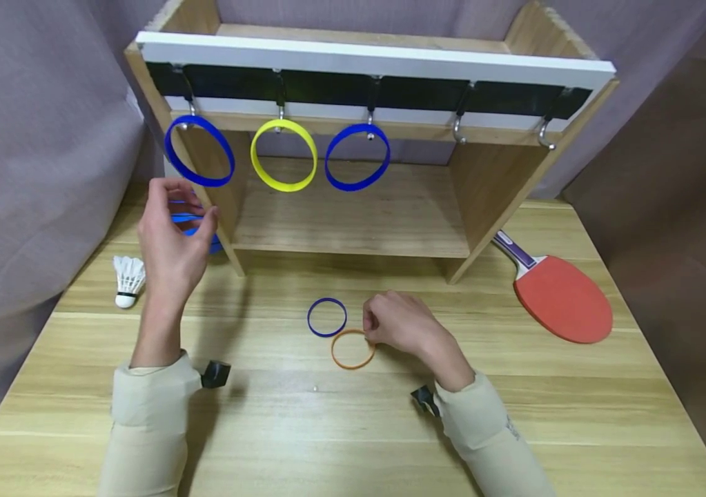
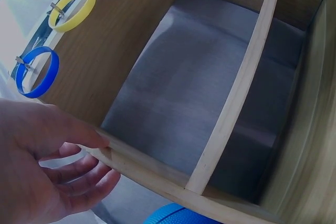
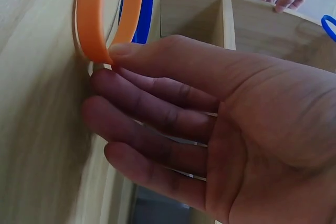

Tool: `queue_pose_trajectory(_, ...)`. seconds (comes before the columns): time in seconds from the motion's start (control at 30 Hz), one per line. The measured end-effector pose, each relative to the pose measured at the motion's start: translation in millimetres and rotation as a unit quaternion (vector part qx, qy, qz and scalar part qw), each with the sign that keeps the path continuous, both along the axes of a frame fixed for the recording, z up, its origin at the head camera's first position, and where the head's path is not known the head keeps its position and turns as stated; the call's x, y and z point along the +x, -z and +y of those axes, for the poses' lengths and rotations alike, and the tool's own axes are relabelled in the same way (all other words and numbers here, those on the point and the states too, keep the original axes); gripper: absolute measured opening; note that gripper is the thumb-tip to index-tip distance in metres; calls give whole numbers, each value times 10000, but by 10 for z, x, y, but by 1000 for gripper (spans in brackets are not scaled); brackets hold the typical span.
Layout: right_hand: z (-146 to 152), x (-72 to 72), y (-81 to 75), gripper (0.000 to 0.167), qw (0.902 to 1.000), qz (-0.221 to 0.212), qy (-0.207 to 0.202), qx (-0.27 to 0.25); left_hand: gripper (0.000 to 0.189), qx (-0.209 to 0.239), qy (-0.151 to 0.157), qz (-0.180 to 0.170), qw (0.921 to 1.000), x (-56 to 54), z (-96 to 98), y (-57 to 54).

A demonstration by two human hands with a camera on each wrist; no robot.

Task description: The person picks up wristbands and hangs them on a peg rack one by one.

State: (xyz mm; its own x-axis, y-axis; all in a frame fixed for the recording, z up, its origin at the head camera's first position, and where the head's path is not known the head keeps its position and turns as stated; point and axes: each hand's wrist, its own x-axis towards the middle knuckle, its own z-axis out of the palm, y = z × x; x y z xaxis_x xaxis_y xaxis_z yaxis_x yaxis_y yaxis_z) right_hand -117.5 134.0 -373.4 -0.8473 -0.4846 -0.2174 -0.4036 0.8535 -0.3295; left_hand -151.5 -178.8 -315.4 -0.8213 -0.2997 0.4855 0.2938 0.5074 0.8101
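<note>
My right hand (image 1: 402, 321) is low over the table, pinching the edge of an orange wristband (image 3: 90, 19) between thumb and forefinger. A thin dark blue wristband (image 1: 328, 335) lies beside the orange one. At the left side of a wooden shelf unit (image 1: 353, 207), my left hand (image 1: 172, 238) grips the side panel, its thumb on the front edge and its fingers outside in the left wrist view. From the unit's hooks hang a blue wristband (image 1: 206, 182), a yellow wristband (image 1: 287, 187) and another blue wristband (image 1: 353, 186).
Two further hooks, one (image 1: 459, 131) nearer the middle, the other (image 1: 547, 134) at the right end, bear no bands. A red table tennis bat (image 1: 564, 300) lies at right, a shuttlecock (image 1: 128, 279) at left. Behind my left hand is a blue ball (image 2: 184, 216). Grey curtains (image 1: 36, 90) stand around.
</note>
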Motion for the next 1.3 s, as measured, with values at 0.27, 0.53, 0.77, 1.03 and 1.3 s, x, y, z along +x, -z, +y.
queue_pose_trajectory(0.27,-13,45,-111,15,9977,321,-536,-278,36,-32,1,19,10000,-6,-5,6)
queue_pose_trajectory(0.53,-27,81,-198,14,9903,517,-1156,-569,37,-35,8,-24,10000,-4,-1,7)
queue_pose_trajectory(0.77,12,85,-292,11,9828,364,-1253,-1306,38,-31,-3,-35,10000,2,-4,-2)
queue_pose_trajectory(1.03,177,96,-714,18,8769,831,-853,-4658,37,-52,-14,1,10000,-5,9,-4)
queue_pose_trajectory(1.3,298,-11,-1225,22,5957,1536,239,-7881,37,-87,-55,-20,9999,4,7,0)
